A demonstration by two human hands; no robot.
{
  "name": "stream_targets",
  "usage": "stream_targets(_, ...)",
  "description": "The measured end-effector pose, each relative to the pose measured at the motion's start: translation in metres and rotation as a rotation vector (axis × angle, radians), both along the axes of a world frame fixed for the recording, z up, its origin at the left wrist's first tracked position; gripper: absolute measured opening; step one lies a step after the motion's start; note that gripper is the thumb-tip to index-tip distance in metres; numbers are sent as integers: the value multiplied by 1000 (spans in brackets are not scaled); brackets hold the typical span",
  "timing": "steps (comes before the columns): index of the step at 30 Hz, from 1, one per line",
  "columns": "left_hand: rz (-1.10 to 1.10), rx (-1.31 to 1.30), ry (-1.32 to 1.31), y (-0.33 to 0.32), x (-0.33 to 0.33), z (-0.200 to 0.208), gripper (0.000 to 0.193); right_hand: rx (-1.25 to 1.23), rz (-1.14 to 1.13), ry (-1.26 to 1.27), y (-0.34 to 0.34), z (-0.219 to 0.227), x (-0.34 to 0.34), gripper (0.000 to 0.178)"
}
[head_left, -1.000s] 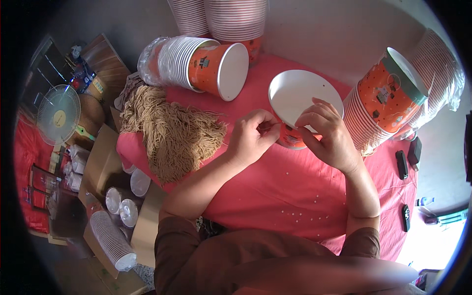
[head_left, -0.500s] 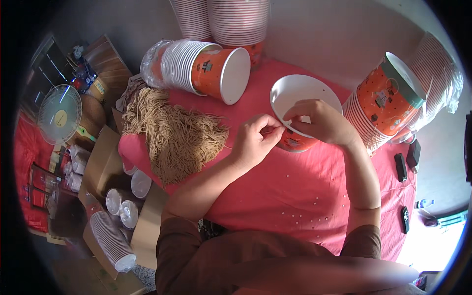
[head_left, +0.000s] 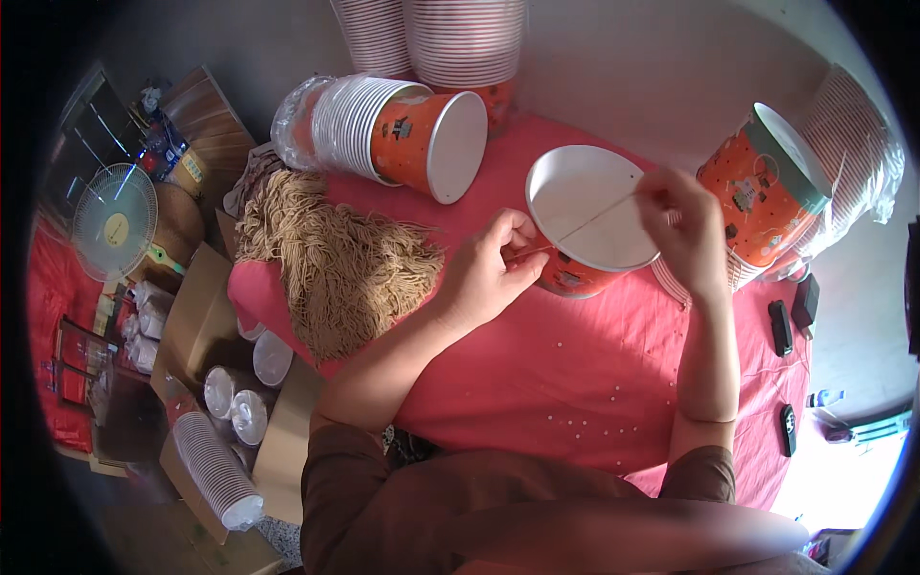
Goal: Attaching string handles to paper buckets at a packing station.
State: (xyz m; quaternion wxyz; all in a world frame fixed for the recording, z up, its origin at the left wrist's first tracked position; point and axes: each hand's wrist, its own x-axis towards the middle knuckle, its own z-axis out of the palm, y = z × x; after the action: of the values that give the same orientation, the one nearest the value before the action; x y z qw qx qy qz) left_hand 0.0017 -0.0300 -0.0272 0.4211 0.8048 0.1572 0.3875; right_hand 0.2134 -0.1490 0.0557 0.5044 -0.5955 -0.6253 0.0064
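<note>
An orange printed paper bucket (head_left: pixel 580 280) with a white inside stands upright on the red cloth. A thin tan string (head_left: pixel 599 213) stretches across its mouth. Its far end is pinched by my right hand (head_left: pixel 688 230), raised over the bucket's right rim and slightly blurred. At the bucket's left rim, my left hand (head_left: pixel 491 273) closes thumb and fingers on the other part of the string. A small dark hole shows in the bucket wall near the right hand. To the left of my left hand lies a large bundle of tan strings (head_left: pixel 350 268).
Nested buckets (head_left: pixel 422 139) lie on their side behind the bundle, and another stack (head_left: pixel 762 196) leans at the right. Small white discs (head_left: pixel 580 422) dot the red cloth (head_left: pixel 498 393). Left of the table, a cardboard box (head_left: pixel 292 436) holds wrapped lids. Black devices (head_left: pixel 781 328) lie at the right edge.
My right hand has moved from inside the bucket's near rim up and to the right, drawing the string out across the mouth. My left hand has stayed near the left rim.
</note>
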Motion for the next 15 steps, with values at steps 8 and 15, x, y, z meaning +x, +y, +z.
stream_targets(8, -126, -27, 23, 5, -8, 10, 7, 408, 303, 594, -45, 25, 32, 14)
stream_targets(15, -486, -570, -67, 14, -21, 23, 16, 733, 634, 673, -96, 47, 57, 25)
